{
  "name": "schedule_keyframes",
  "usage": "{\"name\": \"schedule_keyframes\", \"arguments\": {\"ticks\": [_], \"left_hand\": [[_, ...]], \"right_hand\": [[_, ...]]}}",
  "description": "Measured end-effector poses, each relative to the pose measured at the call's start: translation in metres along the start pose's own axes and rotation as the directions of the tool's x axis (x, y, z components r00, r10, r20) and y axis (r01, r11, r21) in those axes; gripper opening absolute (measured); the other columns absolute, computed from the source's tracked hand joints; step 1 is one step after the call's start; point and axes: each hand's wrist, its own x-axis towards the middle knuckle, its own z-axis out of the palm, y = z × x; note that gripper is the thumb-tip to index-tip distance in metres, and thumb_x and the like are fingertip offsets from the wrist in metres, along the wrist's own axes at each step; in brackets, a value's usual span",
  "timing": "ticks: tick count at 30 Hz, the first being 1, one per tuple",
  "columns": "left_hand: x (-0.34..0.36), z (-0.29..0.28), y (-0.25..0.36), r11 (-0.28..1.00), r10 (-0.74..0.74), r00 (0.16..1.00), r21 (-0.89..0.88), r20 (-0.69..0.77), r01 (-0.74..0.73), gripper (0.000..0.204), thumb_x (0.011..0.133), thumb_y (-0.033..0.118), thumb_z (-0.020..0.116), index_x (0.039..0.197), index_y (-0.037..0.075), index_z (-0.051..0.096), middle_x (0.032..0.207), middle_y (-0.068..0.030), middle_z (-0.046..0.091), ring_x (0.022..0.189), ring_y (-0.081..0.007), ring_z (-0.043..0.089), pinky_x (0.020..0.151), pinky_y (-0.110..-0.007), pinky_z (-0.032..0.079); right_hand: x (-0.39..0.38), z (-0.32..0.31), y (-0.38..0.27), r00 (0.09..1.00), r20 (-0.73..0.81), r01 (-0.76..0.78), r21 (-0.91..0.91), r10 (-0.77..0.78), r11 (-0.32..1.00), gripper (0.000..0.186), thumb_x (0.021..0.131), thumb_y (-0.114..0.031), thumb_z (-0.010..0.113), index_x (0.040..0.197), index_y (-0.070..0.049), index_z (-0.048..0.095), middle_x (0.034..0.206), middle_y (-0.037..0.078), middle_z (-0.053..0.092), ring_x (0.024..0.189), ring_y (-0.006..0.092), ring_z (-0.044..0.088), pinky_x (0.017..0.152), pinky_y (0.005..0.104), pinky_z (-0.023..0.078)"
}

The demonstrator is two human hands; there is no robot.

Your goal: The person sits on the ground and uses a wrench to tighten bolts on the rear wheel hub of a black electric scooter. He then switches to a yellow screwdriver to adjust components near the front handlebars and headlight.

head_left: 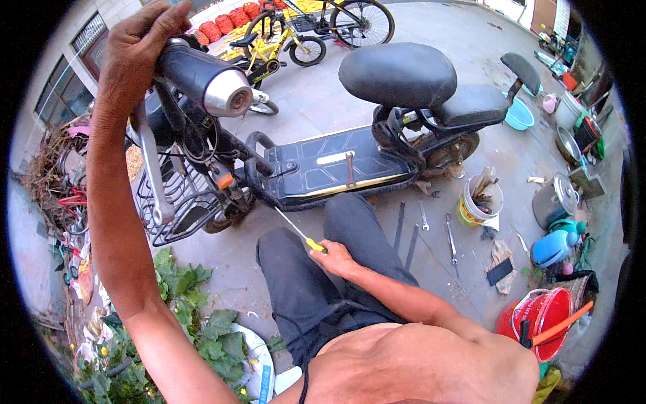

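Observation:
An electric scooter (pixel 296 161) with a black seat stands across the ground before me. My left hand (pixel 138 57) is closed over its handlebar, beside the black grip (pixel 195 77) with a silver end; some fingertips are cut off or hidden. Below the grip hangs a silver brake lever (pixel 153 168). In my right hand (pixel 334 258), just above my thighs, is a screwdriver (pixel 313 244) with a yellow handle. Its long shaft points at the near lower edge of the footboard; whether the tip touches is unclear. On the footboard (pixel 313 172) lies a small wrench (pixel 350 168).
Wrenches (pixel 451 239) and dark bars lie on the ground to the right, near a tool bucket (pixel 479 200). A red bucket (pixel 538 320), a blue jug (pixel 555 248) and a metal pot (pixel 555 200) stand farther right. Leafy plants (pixel 195 296) grow at left; bicycles (pixel 289 47) stand behind.

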Motion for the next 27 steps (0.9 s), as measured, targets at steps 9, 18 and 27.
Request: {"name": "schedule_keyframes", "arguments": {"ticks": [9, 18, 27], "left_hand": [[0.004, -0.004, -0.015, 0.996, 0.082, 0.996, -0.034, 0.035, -0.081, 0.024, 0.097, 0.022, 0.061, 0.099, 0.000, 0.069, 0.093, -0.0028, 0.063, 0.088, -0.0097, 0.059, 0.081, -0.023, 0.046], [0.001, 0.006, -0.015, 0.997, 0.073, 0.995, 0.032, -0.070, -0.070, 0.023, 0.096, 0.022, 0.062, 0.108, 0.005, 0.072, 0.088, -0.0004, 0.062, 0.084, -0.0076, 0.057, 0.077, -0.020, 0.044], [0.001, -0.001, -0.008, 0.902, 0.271, 0.962, 0.355, -0.024, -0.245, 0.024, 0.094, 0.025, 0.065, 0.111, 0.009, 0.072, 0.084, 0.0021, 0.057, 0.079, -0.0062, 0.052, 0.072, -0.019, 0.042]], "right_hand": [[-0.006, -0.006, -0.016, 0.998, 0.030, -0.059, 0.039, 0.058, 0.998, 0.047, 0.089, -0.038, 0.063, 0.111, 0.003, 0.062, 0.077, 0.014, 0.068, 0.070, 0.0254, 0.067, 0.069, 0.0396, 0.052], [0.000, -0.005, -0.005, 0.999, 0.013, -0.036, 0.022, 0.036, 0.999, 0.045, 0.089, -0.038, 0.063, 0.109, 0.002, 0.063, 0.073, 0.013, 0.067, 0.066, 0.0245, 0.066, 0.066, 0.0393, 0.052], [0.002, -0.002, -0.002, 0.999, 0.002, -0.039, 0.061, 0.039, 0.997, 0.042, 0.089, -0.036, 0.063, 0.107, 0.001, 0.064, 0.073, 0.011, 0.067, 0.062, 0.0233, 0.065, 0.062, 0.0381, 0.052]]}}
